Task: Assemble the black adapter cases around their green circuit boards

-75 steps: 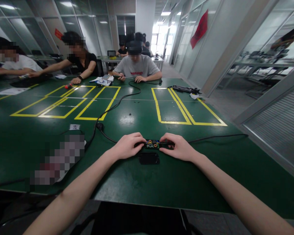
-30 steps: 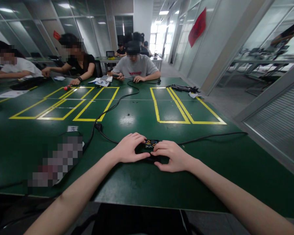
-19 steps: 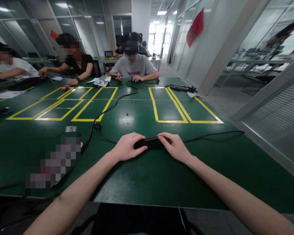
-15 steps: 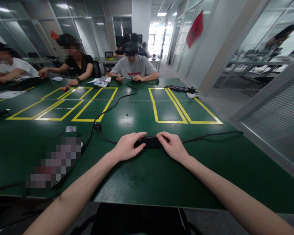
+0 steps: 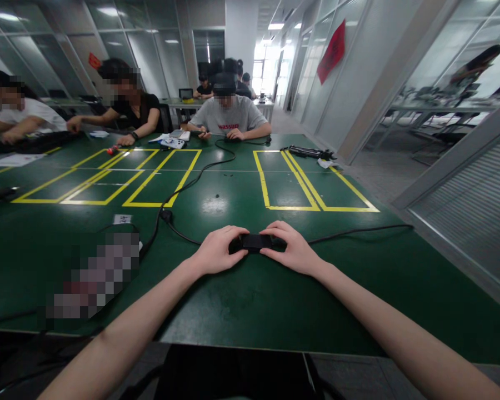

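A black power adapter [image 5: 257,242] lies on the green table in front of me, with a cord running out at each end. My left hand [image 5: 220,249] is closed round its left end, fingers on the far edge and thumb on the near edge. At the other end, my right hand [image 5: 294,248] grips it the same way. The left cord [image 5: 181,235] leads to a black plug joint [image 5: 165,215], while the right cord [image 5: 358,231] stretches across the table to the right. Both palms hide the adapter's ends.
Yellow tape outlines [image 5: 291,209] mark the green table [image 5: 250,311]. A pixelated object [image 5: 95,278] lies left, near a label tagged 24 [image 5: 122,219]. A folded black tripod-like item [image 5: 310,151] sits far right. A co-worker in a grey shirt [image 5: 229,114] sits opposite; others sit left.
My right hand has shifted from a pinch at the adapter's far right corner to a grip across its right end, thumb now on the near edge. My left hand stays nearly where it was.
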A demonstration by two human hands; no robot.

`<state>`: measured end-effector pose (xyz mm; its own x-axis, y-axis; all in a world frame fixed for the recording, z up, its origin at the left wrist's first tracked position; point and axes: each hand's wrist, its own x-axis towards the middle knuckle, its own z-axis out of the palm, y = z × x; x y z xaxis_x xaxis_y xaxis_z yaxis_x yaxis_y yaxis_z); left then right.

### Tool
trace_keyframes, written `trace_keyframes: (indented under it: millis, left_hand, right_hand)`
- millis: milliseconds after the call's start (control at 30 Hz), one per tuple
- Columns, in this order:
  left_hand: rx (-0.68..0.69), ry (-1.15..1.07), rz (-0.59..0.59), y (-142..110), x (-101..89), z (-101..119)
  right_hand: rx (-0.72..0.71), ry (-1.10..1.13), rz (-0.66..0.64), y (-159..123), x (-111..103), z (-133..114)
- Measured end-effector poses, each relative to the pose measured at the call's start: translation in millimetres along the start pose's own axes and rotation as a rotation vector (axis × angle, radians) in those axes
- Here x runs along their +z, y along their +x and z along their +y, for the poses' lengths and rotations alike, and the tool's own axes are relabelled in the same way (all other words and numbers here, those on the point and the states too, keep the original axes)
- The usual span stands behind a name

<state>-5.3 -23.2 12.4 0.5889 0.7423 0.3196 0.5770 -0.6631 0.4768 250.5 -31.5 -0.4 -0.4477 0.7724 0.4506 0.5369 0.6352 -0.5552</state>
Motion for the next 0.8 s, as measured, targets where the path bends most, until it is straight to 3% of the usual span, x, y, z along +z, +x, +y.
trace_keyframes:
  millis: [800]
  left_hand:
    - [0.13,0.131,-0.023,0.7,6.5,-2.7]
  right_hand:
    - [-0.047,-0.029,-0.062,0.5,4.5,9.8]
